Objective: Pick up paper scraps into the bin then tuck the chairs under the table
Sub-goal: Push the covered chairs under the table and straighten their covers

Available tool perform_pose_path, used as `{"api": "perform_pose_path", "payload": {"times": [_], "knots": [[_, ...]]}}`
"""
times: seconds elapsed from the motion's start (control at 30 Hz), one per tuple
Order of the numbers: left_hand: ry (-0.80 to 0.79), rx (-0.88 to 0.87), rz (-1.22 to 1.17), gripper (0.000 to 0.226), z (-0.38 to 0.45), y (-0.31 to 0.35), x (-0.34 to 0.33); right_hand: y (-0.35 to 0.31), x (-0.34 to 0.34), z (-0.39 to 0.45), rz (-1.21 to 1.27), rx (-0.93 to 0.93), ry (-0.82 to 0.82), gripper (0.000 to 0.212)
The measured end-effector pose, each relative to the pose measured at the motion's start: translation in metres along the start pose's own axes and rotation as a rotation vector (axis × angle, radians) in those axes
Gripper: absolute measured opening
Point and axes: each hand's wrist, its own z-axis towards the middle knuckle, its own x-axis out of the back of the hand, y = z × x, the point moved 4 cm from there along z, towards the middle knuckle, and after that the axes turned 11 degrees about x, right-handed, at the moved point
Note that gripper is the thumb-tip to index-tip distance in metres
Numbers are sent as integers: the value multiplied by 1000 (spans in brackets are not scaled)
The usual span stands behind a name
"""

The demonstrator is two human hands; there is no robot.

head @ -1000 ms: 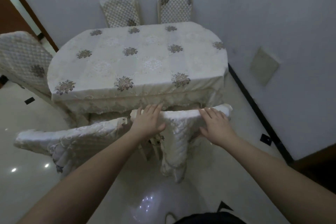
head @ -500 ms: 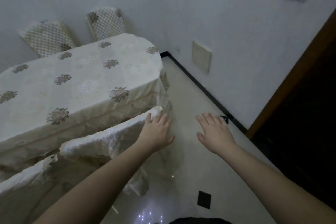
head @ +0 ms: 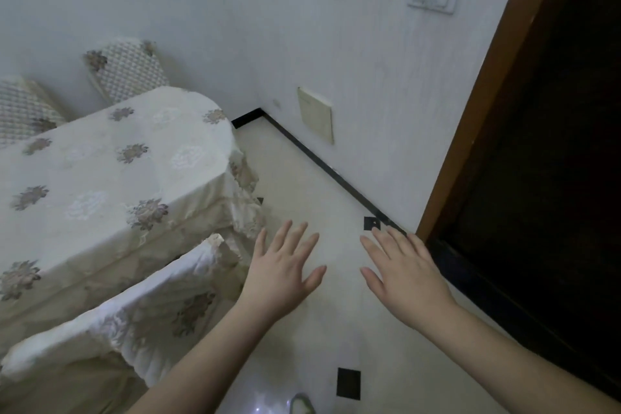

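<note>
Head view has swung right: the table now sits left, with the near chair tucked against its cloth. Both hands have let go; left hand and right hand hover over the floor, fingers spread wide, holding nothing. Tucking looks finished here.

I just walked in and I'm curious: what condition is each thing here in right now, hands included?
Left hand: open, fingers spread, holding nothing.
Right hand: open, holding nothing.
Near chair: covered, back against the table edge.
Table: draped in a flowered cloth.
Far chairs: covered, at the table's far side.
Doorway: dark.
</note>
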Motion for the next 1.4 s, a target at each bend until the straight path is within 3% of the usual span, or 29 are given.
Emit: {"api": "perform_pose_path", "payload": {"times": [0.1, 0.33, 0.53, 0.73, 1.13, 1.4], "knots": [[80, -57, -6, 56, 16, 3, 22, 9, 8, 10, -33, 18, 15, 57], [128, 3, -55, 64, 62, -27, 34, 9, 14, 84, -18, -66, 11, 60], [34, 32, -6, 67, 130, -89, 24, 1, 23, 191, -8, -78, 64, 62], [52, 113, -1, 64, 202, -129, 31, 19, 34, 267, -10, -84, 107, 59], [59, 153, -55, 57, 377, -110, 18, 138, 27, 383, 19, -77, 174, 56], [15, 269, -97, 62, 475, -98, 6, 222, 21, 473, 80, -22, 168, 55]]}}
